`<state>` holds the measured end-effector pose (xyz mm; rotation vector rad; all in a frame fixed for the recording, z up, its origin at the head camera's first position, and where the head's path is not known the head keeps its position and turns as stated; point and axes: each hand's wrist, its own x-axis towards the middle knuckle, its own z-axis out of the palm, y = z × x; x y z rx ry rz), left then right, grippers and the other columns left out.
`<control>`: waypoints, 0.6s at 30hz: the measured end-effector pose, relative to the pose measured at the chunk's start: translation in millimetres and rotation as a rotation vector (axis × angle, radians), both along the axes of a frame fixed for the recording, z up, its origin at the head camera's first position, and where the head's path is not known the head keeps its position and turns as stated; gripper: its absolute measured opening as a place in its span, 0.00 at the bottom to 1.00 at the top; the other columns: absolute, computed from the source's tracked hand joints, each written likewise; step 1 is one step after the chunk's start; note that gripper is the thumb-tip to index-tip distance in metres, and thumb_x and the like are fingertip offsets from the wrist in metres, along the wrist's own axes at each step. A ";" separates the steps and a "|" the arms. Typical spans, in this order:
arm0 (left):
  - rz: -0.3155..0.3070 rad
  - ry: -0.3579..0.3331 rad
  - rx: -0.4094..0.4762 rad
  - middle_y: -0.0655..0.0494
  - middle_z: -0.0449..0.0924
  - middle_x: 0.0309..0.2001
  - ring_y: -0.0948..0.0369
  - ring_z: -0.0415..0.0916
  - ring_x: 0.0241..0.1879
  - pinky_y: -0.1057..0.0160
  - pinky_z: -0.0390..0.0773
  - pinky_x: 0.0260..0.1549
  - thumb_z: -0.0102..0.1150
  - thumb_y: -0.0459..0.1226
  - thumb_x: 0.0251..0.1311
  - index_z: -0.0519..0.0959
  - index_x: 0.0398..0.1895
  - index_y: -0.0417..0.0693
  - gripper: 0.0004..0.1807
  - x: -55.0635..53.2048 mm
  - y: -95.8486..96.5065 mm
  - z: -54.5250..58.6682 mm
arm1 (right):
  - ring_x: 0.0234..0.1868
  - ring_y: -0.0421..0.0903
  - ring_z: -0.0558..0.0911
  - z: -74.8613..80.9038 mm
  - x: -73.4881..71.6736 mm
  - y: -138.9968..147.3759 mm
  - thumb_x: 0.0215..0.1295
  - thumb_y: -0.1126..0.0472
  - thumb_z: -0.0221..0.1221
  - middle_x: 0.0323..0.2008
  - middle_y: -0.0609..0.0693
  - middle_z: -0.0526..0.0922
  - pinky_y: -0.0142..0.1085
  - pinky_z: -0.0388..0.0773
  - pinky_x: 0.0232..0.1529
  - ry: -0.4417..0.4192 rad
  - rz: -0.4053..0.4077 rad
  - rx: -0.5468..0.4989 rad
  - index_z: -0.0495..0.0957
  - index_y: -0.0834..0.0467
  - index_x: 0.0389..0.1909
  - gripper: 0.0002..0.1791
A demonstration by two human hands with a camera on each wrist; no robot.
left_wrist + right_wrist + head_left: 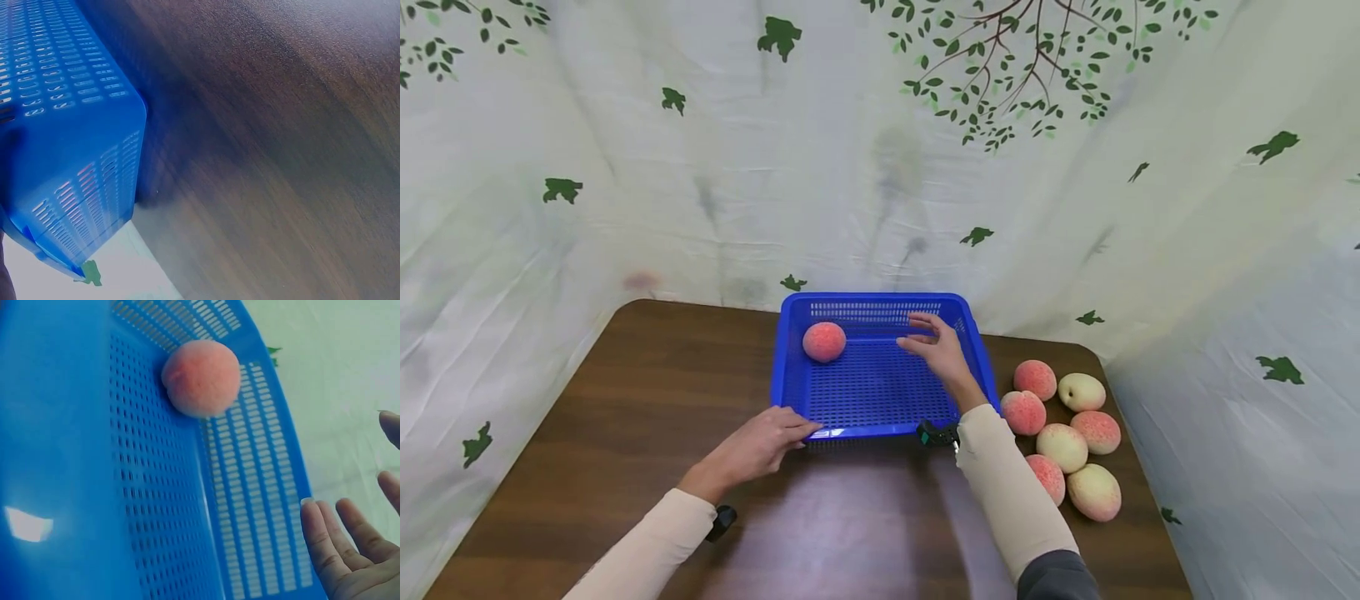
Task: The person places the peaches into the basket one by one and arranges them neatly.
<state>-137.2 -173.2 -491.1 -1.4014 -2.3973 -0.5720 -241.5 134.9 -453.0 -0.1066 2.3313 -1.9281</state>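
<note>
A blue plastic basket [880,432] with slotted walls stands on the table. One pink peach [824,342] lies in its far left corner; the right wrist view shows this peach [201,379] against the slotted wall. My left hand [763,442] holds the basket's near left rim, fingers over the top and thumb lower down. In the left wrist view the basket [75,144] fills the left side, and most of that hand is out of frame. Over the basket's right half hovers my right hand [942,350], its fingers spread and nothing between them.
To the right of the basket several peaches [1062,447], pink and pale yellow, lie grouped near the right edge of the brown wooden table [685,375]. A pale curtain [850,167] with printed leaves hangs behind the table and along its sides.
</note>
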 end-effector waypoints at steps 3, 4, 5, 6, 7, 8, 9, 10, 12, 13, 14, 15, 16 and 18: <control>-0.004 0.008 0.015 0.53 0.84 0.38 0.58 0.77 0.36 0.60 0.76 0.37 0.69 0.26 0.47 0.83 0.45 0.37 0.18 0.0 -0.6 -1.4 | 0.56 0.56 0.78 1.6 7.8 14.6 0.61 0.63 0.65 0.61 0.60 0.72 0.50 0.72 0.56 0.030 -0.012 0.011 0.70 0.60 0.63 0.28; -0.007 0.012 0.021 0.53 0.84 0.38 0.58 0.77 0.36 0.59 0.76 0.37 0.69 0.26 0.47 0.83 0.45 0.37 0.18 0.1 -0.6 -1.6 | 0.56 0.56 0.78 1.8 10.4 19.6 0.61 0.64 0.65 0.61 0.60 0.72 0.50 0.72 0.56 0.038 -0.018 0.013 0.70 0.61 0.62 0.28; -0.008 0.015 0.026 0.53 0.84 0.38 0.58 0.77 0.36 0.59 0.76 0.36 0.69 0.26 0.47 0.83 0.45 0.36 0.18 0.0 -0.7 -1.8 | 0.56 0.57 0.77 2.1 12.8 24.5 0.61 0.64 0.65 0.61 0.60 0.72 0.50 0.72 0.57 0.046 -0.019 0.010 0.69 0.62 0.63 0.29; -0.008 0.017 0.027 0.53 0.83 0.37 0.58 0.76 0.35 0.60 0.75 0.36 0.69 0.26 0.47 0.83 0.45 0.37 0.18 0.1 -0.7 -1.9 | 0.57 0.58 0.77 2.3 15.1 29.5 0.61 0.65 0.65 0.61 0.61 0.72 0.50 0.71 0.57 0.054 -0.020 0.004 0.69 0.63 0.63 0.29; -0.010 0.019 0.030 0.53 0.83 0.37 0.58 0.76 0.35 0.60 0.75 0.36 0.69 0.26 0.47 0.83 0.45 0.36 0.18 0.1 -0.7 -2.2 | 0.57 0.59 0.76 2.3 17.5 34.8 0.61 0.64 0.65 0.61 0.61 0.72 0.51 0.71 0.57 0.060 -0.022 0.008 0.68 0.64 0.63 0.30; -0.010 0.020 0.032 0.53 0.83 0.37 0.58 0.76 0.35 0.60 0.75 0.36 0.69 0.26 0.46 0.83 0.45 0.36 0.18 0.1 -0.9 -2.4 | 0.58 0.59 0.76 2.7 20.0 39.7 0.61 0.64 0.65 0.61 0.61 0.72 0.51 0.70 0.58 0.061 -0.026 0.008 0.68 0.65 0.63 0.30; -0.010 0.022 0.033 0.53 0.83 0.37 0.58 0.76 0.35 0.60 0.75 0.36 0.68 0.26 0.46 0.83 0.45 0.36 0.18 0.1 -1.0 -2.5 | 0.59 0.60 0.75 3.0 22.5 44.8 0.61 0.64 0.64 0.61 0.61 0.71 0.52 0.70 0.58 0.064 -0.026 0.006 0.67 0.65 0.63 0.30; -0.010 0.022 0.034 0.53 0.83 0.37 0.58 0.76 0.35 0.60 0.75 0.36 0.68 0.26 0.46 0.83 0.45 0.36 0.18 0.1 -1.0 -2.6 | 0.59 0.61 0.74 3.3 24.9 49.9 0.61 0.63 0.64 0.61 0.60 0.72 0.52 0.69 0.59 0.063 -0.028 0.005 0.67 0.65 0.64 0.30; -0.010 0.024 0.037 0.53 0.83 0.37 0.58 0.76 0.34 0.60 0.75 0.35 0.69 0.25 0.46 0.83 0.44 0.36 0.18 -0.1 -1.1 -2.8 | 0.60 0.61 0.74 4.2 30.0 60.0 0.62 0.63 0.64 0.61 0.60 0.71 0.52 0.68 0.59 0.059 -0.034 0.007 0.67 0.64 0.64 0.30; -0.012 0.025 0.040 0.53 0.83 0.37 0.58 0.76 0.34 0.60 0.75 0.35 0.69 0.25 0.45 0.83 0.44 0.36 0.18 -0.4 -1.1 -3.1 | 0.60 0.61 0.73 4.3 32.6 65.1 0.61 0.62 0.65 0.62 0.60 0.71 0.52 0.68 0.60 0.055 -0.038 0.002 0.67 0.63 0.64 0.31; -0.014 0.026 0.043 0.52 0.83 0.37 0.58 0.76 0.34 0.60 0.75 0.35 0.69 0.25 0.45 0.83 0.44 0.36 0.19 -0.6 -1.0 -3.0 | 0.61 0.61 0.73 5.2 35.7 69.9 0.61 0.63 0.65 0.62 0.61 0.70 0.51 0.69 0.59 0.050 -0.040 -0.015 0.66 0.64 0.64 0.31; -0.016 0.029 0.046 0.52 0.83 0.37 0.58 0.76 0.34 0.60 0.75 0.35 0.69 0.25 0.44 0.83 0.44 0.35 0.19 -1.0 -0.9 -3.2 | 0.61 0.61 0.73 5.3 38.3 75.1 0.61 0.63 0.64 0.63 0.62 0.69 0.48 0.70 0.59 0.056 -0.042 -0.017 0.66 0.64 0.64 0.31; -0.018 0.031 0.047 0.52 0.83 0.37 0.58 0.76 0.34 0.61 0.75 0.35 0.69 0.25 0.43 0.83 0.44 0.35 0.19 -1.4 -0.7 -3.3 | 0.60 0.61 0.73 5.8 41.2 80.1 0.61 0.64 0.64 0.63 0.63 0.69 0.45 0.72 0.57 0.062 -0.044 -0.020 0.66 0.65 0.64 0.31; -0.024 0.035 0.051 0.52 0.83 0.37 0.58 0.76 0.34 0.61 0.75 0.35 0.69 0.25 0.45 0.83 0.44 0.35 0.19 -2.1 -0.5 -3.5 | 0.61 0.61 0.72 7.8 48.2 90.0 0.62 0.65 0.64 0.63 0.65 0.68 0.38 0.74 0.54 0.066 -0.051 -0.036 0.65 0.65 0.64 0.31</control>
